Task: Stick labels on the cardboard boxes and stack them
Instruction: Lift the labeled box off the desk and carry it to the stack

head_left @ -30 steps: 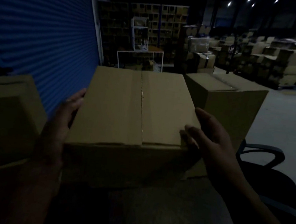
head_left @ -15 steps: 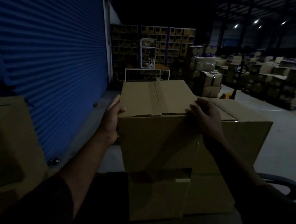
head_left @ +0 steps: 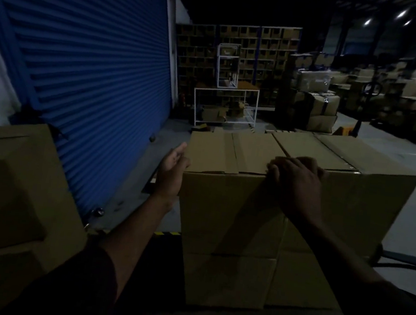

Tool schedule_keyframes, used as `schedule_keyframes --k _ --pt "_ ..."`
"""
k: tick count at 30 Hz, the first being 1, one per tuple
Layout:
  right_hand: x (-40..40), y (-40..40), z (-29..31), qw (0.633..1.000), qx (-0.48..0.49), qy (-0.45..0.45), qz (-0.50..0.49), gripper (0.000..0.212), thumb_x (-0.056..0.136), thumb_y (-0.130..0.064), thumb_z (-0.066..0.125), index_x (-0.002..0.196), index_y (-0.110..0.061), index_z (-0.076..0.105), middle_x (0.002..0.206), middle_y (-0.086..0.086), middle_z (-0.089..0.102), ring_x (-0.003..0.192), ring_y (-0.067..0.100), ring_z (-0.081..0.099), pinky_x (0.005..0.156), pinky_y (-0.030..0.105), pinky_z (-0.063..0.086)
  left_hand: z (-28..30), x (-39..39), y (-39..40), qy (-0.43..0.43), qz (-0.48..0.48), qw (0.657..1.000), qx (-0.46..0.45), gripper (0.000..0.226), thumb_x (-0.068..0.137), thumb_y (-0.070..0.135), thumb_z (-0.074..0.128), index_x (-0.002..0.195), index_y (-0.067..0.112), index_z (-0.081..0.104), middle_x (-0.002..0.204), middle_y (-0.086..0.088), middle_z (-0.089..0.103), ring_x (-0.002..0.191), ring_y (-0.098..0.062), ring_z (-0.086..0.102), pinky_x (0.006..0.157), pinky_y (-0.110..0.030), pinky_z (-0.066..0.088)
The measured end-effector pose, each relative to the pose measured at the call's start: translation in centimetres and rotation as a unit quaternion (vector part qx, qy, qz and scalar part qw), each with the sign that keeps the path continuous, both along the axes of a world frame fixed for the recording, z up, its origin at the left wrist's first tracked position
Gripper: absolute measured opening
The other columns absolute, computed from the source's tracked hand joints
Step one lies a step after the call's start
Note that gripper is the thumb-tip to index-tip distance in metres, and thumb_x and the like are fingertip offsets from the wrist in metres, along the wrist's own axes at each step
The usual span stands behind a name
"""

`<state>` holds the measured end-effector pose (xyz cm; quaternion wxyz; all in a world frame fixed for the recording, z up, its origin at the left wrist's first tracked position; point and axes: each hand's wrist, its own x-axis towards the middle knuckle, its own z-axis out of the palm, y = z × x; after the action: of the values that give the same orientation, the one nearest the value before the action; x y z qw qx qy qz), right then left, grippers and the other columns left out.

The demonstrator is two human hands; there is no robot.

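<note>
Brown cardboard box (head_left: 230, 202) sits atop another box (head_left: 225, 281); our left hand (head_left: 172, 171) lies flat on its side, right hand (head_left: 296, 183) curls over its top edge, blue shutter (head_left: 89, 57) to its left.

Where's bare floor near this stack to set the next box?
Bare floor lies between the blue shutter and the stack, and right of the big box. The left is crowded by another box.

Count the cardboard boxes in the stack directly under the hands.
2: the top box, touched by the left hand and right hand, and the lower box beneath it. Others behind may be hidden.
</note>
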<state>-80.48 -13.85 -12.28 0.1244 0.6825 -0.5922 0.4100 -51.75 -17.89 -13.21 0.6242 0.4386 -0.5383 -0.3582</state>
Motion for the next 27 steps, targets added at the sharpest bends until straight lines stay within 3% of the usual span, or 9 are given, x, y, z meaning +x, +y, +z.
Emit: schedule_keyframes --k 3,6,8,10,12,14,21,24,27 --pt "1.5 0.3 0.7 0.999 -0.025 0.023 0.023 0.034 0.099 -0.041 0.054 0.123 -0.021 0.067 0.130 -0.002 0.064 0.128 0.021 0.038 0.097 0.047 0.040 0.0 0.5 0.1 -0.057 0.014 0.997 -0.041 0.046 0.108 0.015 0.056 0.154 0.015 0.052 0.155 0.006 0.052 0.142 -0.006 0.048 0.098 -0.002 0.041" --pt "4.7 0.2 1.3 0.997 -0.034 0.044 0.057 0.035 0.098 -0.043 0.051 0.125 -0.026 0.065 0.131 -0.005 0.063 0.131 0.022 0.039 0.100 0.044 0.033 0.3 1.0 1.4 -0.093 0.020 0.994 -0.051 0.050 0.107 0.018 0.061 0.155 0.017 0.049 0.151 0.011 0.050 0.142 -0.002 0.045 0.097 -0.001 0.039" --pt "7.8 0.3 1.7 0.993 -0.046 0.051 0.096 0.032 0.099 -0.042 0.054 0.124 -0.027 0.065 0.130 -0.006 0.063 0.131 0.021 0.040 0.101 0.043 0.031 0.3 1.7 2.8 -0.117 0.047 0.990 -0.065 0.054 0.105 0.017 0.064 0.156 0.017 0.045 0.146 0.019 0.048 0.135 0.014 0.045 0.095 0.001 0.038" --pt "11.2 0.3 1.9 0.987 -0.054 0.056 0.140 0.031 0.100 -0.042 0.054 0.124 -0.026 0.064 0.129 -0.006 0.064 0.130 0.022 0.042 0.101 0.045 0.035 -0.1 3.2 3.9 -0.164 0.109 0.977 -0.087 0.059 0.105 0.025 0.066 0.158 0.019 0.042 0.148 0.022 0.045 0.131 0.024 0.041 0.105 -0.005 0.038" --pt "15.0 0.2 2.0 0.979 -0.051 0.051 0.192 0.036 0.098 -0.044 0.048 0.125 -0.025 0.063 0.129 -0.005 0.064 0.127 0.024 0.046 0.101 0.048 0.038 -0.7 5.5 4.8 -0.229 0.180 0.952 -0.098 0.064 0.104 0.043 0.064 0.160 0.025 0.039 0.160 0.014 0.042 0.144 0.007 0.038 0.120 -0.026 0.036" --pt "18.9 0.2 1.9 0.969 -0.044 0.044 0.241 0.043 0.096 -0.047 0.044 0.127 -0.023 0.063 0.128 -0.004 0.065 0.126 0.024 0.047 0.100 0.045 0.038 -1.2 8.4 6.0 -0.259 0.234 0.932 -0.098 0.070 0.103 0.055 0.059 0.161 0.023 0.038 0.165 0.006 0.039 0.151 -0.008 0.036 0.125 -0.039 0.034" --pt "32.0 1.2 2.0 0.932 -0.041 0.036 0.357 0.047 0.097 -0.038 0.062 0.137 -0.014 0.057 0.138 0.003 0.061 0.129 0.024 0.047 0.104 0.041 0.040 -0.3 20.3 10.6 -0.284 0.312 0.905 -0.058 0.078 0.099 0.068 0.051 0.162 0.026 0.034 0.166 0.008 0.035 0.152 -0.007 0.033 0.124 -0.039 0.035" --pt "37.2 1.6 2.6 0.919 -0.030 0.033 0.392 0.049 0.096 -0.034 0.066 0.138 -0.010 0.055 0.137 0.008 0.060 0.127 0.028 0.051 0.107 0.037 0.035 -0.1 25.0 11.8 -0.268 0.332 0.904 -0.043 0.078 0.102 0.062 0.055 0.164 0.022 0.030 0.168 0.004 0.031 0.152 -0.011 0.032 0.125 -0.039 0.032" --pt "42.6 2.0 3.3 0.914 -0.003 0.044 0.404 0.057 0.097 -0.044 0.058 0.140 -0.008 0.051 0.141 0.011 0.056 0.129 0.031 0.048 0.109 0.044 0.039 -0.1 29.6 12.6 -0.244 0.353 0.903 -0.032 0.077 0.103 0.052 0.061 0.164 0.017 0.028 0.169 -0.002 0.030 0.151 -0.016 0.034 0.123 -0.036 0.032"
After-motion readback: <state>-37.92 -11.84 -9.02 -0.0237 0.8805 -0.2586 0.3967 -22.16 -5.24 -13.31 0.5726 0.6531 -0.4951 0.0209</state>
